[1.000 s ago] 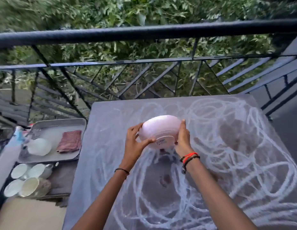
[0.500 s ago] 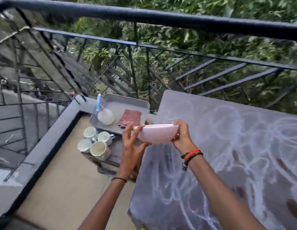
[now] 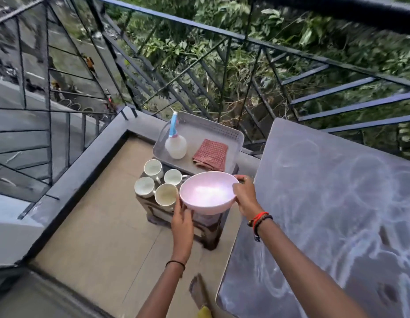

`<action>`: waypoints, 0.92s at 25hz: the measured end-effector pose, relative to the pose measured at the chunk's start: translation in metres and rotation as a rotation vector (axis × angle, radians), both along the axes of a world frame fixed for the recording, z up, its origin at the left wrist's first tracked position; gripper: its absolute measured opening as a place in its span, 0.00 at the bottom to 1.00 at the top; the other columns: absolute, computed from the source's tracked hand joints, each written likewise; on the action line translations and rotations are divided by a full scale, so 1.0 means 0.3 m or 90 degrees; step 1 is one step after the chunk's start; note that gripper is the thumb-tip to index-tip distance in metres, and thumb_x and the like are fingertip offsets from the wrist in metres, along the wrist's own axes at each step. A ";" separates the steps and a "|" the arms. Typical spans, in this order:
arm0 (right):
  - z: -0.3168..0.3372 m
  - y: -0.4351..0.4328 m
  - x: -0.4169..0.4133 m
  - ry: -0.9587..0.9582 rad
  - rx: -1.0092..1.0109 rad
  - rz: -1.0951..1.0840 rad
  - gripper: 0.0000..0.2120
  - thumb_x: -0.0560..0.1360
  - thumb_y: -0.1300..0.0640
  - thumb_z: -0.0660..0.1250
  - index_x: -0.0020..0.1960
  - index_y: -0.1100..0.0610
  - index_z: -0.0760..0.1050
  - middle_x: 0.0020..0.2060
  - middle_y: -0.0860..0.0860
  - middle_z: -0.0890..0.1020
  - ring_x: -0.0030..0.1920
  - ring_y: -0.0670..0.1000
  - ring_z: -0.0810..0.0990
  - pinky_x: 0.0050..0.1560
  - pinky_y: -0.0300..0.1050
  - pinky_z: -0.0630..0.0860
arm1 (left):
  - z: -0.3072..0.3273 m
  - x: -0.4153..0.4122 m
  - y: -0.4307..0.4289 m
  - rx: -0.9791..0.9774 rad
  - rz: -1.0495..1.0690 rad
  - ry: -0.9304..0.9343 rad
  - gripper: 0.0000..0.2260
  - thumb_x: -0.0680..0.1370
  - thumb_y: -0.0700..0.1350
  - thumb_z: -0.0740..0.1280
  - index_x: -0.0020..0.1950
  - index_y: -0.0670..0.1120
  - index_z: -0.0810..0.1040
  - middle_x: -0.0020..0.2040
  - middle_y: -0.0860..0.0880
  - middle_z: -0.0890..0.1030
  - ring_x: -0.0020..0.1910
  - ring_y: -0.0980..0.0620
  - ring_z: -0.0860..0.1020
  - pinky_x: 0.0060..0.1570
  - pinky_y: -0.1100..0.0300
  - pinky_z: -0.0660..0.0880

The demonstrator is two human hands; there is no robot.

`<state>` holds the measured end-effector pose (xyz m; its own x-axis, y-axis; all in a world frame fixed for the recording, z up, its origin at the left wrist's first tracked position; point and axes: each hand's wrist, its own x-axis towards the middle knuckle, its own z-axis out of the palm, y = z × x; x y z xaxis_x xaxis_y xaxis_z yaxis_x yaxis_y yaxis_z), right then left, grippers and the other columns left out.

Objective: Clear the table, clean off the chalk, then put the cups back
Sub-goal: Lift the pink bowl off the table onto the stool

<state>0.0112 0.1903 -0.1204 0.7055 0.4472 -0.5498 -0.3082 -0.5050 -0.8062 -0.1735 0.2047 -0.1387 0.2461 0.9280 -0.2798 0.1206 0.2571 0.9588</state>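
Pink bowl (image 3: 207,193), white cups (image 3: 153,168), red checked cloth (image 3: 210,154), grey table (image 3: 337,203) with white chalk swirls.

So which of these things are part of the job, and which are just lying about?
Part of the job: bowl, held by left hand and right hand; cups; chalked table; cloth; spray bottle.
Just there: tray, stool, railing.
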 end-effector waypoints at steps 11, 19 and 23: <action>-0.131 0.029 -0.035 -0.157 -0.135 0.219 0.17 0.68 0.73 0.57 0.53 0.60 0.70 0.52 0.58 0.76 0.51 0.56 0.73 0.45 0.43 0.68 | -0.192 -0.054 -0.019 -0.291 0.078 -0.102 0.15 0.81 0.34 0.61 0.68 0.41 0.75 0.56 0.49 0.81 0.51 0.53 0.78 0.45 0.67 0.78; -0.266 0.053 -0.048 -0.295 -0.335 0.407 0.05 0.72 0.69 0.58 0.45 0.64 0.71 0.51 0.66 0.77 0.51 0.65 0.77 0.43 0.49 0.69 | -0.325 -0.086 -0.017 -0.275 0.113 -0.025 0.20 0.80 0.31 0.59 0.71 0.42 0.73 0.64 0.45 0.79 0.58 0.50 0.77 0.58 0.55 0.74; -0.317 0.073 -0.052 -0.278 -0.368 0.413 0.09 0.73 0.68 0.59 0.51 0.69 0.74 0.53 0.68 0.77 0.53 0.67 0.77 0.49 0.53 0.73 | -0.365 -0.089 0.015 -0.259 0.123 -0.011 0.20 0.80 0.31 0.60 0.72 0.40 0.72 0.66 0.44 0.78 0.58 0.51 0.76 0.60 0.53 0.73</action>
<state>-0.0043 0.2123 -0.2156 0.6113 0.5644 -0.5548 0.4367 -0.8252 -0.3582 -0.2002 0.2092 -0.2483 0.0866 0.7727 -0.6288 0.0188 0.6298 0.7765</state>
